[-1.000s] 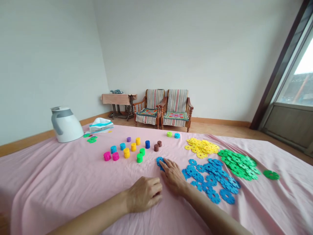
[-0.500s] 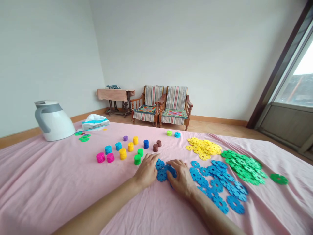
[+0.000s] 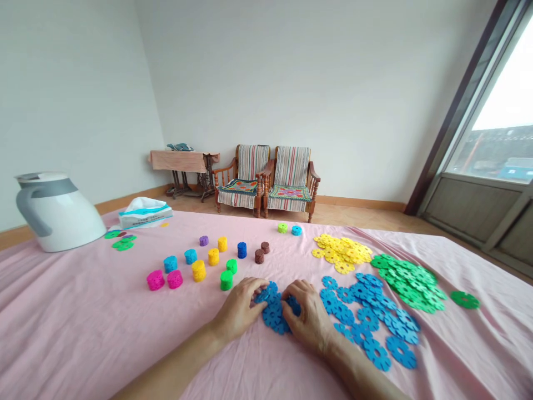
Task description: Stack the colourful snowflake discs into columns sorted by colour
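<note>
Both of my hands rest on the pink tablecloth (image 3: 83, 333) around a small cluster of blue snowflake discs (image 3: 273, 311). My left hand (image 3: 240, 306) has curled fingers pinching the cluster's left side. My right hand (image 3: 306, 314) curls over its right side. Just right of my hands lies a spread of loose blue discs (image 3: 370, 316). Beyond that spread are a yellow pile (image 3: 342, 253) and a green pile (image 3: 410, 280).
Short stacked cylinders of discs in pink (image 3: 155, 279), yellow (image 3: 199, 270), green (image 3: 226, 279), blue and brown stand left of centre. A white kettle (image 3: 56, 211) and a tissue pack (image 3: 144, 212) sit at the far left. One green disc (image 3: 464, 300) lies apart at the right. Two wooden chairs (image 3: 266, 186) stand by the wall.
My left hand moved forward from the bare cloth to the blue discs. Both hands then pulled the small cluster nearer to me, and the camera view shifted right.
</note>
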A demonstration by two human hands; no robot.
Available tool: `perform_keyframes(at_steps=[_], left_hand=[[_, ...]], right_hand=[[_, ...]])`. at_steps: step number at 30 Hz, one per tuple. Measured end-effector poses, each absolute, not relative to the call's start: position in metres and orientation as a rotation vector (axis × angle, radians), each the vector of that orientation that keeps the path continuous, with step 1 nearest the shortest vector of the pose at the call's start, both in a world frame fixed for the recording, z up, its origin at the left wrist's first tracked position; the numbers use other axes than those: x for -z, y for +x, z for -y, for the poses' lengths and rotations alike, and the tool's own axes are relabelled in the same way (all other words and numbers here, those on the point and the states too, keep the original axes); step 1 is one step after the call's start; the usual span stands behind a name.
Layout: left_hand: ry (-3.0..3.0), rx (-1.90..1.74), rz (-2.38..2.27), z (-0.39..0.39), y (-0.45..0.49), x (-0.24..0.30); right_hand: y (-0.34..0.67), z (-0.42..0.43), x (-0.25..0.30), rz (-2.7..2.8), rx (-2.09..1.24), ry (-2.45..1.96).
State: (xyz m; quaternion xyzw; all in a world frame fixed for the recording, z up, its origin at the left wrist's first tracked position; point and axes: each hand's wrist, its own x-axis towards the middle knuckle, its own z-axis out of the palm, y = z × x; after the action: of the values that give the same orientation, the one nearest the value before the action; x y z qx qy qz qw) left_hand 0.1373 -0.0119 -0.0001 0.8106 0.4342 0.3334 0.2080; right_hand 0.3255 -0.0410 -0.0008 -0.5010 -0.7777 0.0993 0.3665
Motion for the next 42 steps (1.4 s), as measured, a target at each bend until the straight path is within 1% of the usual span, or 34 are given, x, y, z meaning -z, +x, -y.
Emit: perform_keyframes(at_steps=[8, 14, 17, 21, 26, 28, 30, 33, 42], left_hand=[[2.087, -1.015, -1.242, 0.009, 0.135, -0.008], [1.615, -0.951, -0.95, 0.013, 0.139, -0.004], [1.552, -0.93, -0.916, 0.015, 0.141, -0.004], [1.623, -0.922, -0.947, 0.016, 0.14, -0.005], [2.072, -1.101, -1.191, 0.018, 0.138, 0.0], [2.233, -1.085, -1.225, 0.018, 0.138, 0.004], [2.32, -0.996, -1.234, 0.019, 0.139, 0.008], [2.373, -0.856, -1.193, 0.021, 0.14, 0.01], [2.279, -0.684, -0.83, 0.036, 0.147, -0.007]], right_hand=[[0.325, 0.036, 0.011, 1.891, -0.263, -1.241], [0.314, 0.044, 0.002, 2.055, -0.316, -1.116], [0.309, 0.048, -0.002, 2.096, -0.351, -1.15], [0.309, 0.047, -0.001, 2.082, -0.37, -1.182], [0.322, 0.032, 0.003, 1.807, -0.279, -1.308], [0.328, 0.025, 0.003, 1.674, -0.246, -1.375], [0.333, 0.021, 0.002, 1.588, -0.249, -1.425], [0.335, 0.02, 0.001, 1.538, -0.265, -1.454], [0.33, 0.019, 0.006, 1.539, -0.225, -1.407]])
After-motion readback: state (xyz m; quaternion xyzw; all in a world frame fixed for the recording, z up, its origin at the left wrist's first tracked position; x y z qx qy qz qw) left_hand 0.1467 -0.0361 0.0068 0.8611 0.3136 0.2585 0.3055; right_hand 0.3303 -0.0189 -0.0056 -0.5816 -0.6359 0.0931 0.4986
